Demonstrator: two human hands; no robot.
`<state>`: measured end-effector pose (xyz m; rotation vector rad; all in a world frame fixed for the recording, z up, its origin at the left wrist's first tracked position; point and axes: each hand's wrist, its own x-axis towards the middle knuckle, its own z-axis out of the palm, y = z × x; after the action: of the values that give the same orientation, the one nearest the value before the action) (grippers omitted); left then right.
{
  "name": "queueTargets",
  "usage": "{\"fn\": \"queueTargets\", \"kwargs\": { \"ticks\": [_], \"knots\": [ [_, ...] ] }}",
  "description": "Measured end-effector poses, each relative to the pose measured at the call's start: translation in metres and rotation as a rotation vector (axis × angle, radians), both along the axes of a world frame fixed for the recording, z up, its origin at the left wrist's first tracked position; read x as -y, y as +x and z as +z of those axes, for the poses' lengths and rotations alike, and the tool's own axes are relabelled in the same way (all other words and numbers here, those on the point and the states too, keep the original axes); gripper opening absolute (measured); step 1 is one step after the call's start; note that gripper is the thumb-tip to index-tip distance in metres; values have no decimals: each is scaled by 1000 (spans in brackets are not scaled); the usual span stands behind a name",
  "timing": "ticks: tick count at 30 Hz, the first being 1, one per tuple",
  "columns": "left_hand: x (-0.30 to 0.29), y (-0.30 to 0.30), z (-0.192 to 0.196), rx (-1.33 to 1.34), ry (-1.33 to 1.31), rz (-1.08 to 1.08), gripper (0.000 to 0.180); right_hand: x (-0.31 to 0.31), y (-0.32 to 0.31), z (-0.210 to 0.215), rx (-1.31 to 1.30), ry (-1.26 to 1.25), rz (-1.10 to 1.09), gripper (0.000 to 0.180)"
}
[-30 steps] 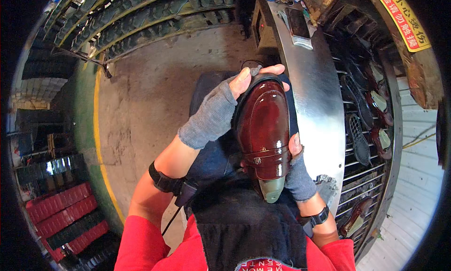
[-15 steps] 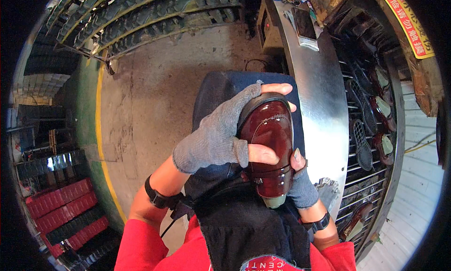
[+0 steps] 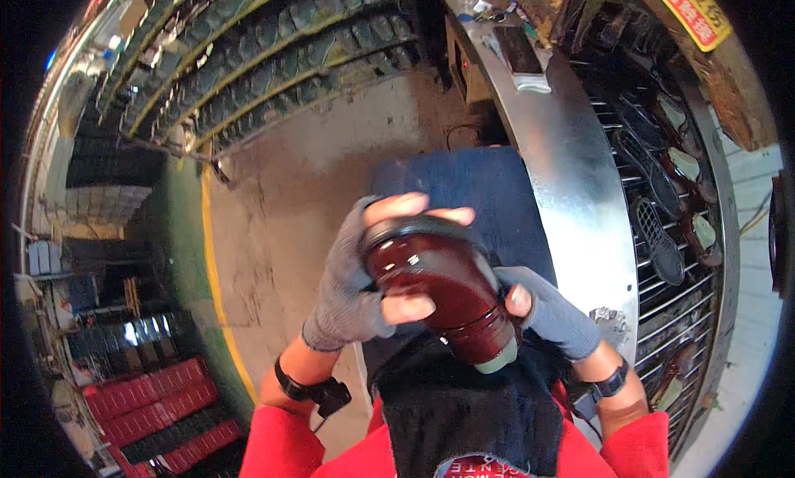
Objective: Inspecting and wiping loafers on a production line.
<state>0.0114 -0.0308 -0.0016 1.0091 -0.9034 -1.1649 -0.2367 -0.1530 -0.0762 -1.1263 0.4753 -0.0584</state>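
The left hand wraps over a glossy dark-red shoe, fingers curled round its dark sole edge and thumb pressed on the upper — clamped firmly. The right hand cups the shoe from the other side, its grip closed on it too. Both wear grey fingerless gloves. The shoe is held close above the lap, over a dark apron.

Judging by the even shine, the upper looks finished (how much handling remains cannot be told).

Beyond lies a blue pad and a curved metal bench; wire racks on the right hold more shoes — bare concrete floor with a yellow line to the left.
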Motion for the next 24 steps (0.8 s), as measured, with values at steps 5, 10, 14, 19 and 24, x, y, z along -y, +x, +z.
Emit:
{"fn": "queueTargets", "kwargs": {
  "ticks": [5,10,14,19,24],
  "knots": [
    [-3,10,-14,-23,-341,150,107,-9,-14,24,14,145,-68,83],
    [11,0,-22,-89,-376,-253,109,23,-29,62,-232,91,-524,70],
    [33,-41,-37,-34,34,-201,108,75,-36,65,-44,-441,-366,68],
    [59,-62,-86,-63,124,82,73,77,-7,56,-74,-571,-13,81],
    [64,-63,-96,100,31,254,38,75,12,65,-186,-862,69,81]
  ]
}}
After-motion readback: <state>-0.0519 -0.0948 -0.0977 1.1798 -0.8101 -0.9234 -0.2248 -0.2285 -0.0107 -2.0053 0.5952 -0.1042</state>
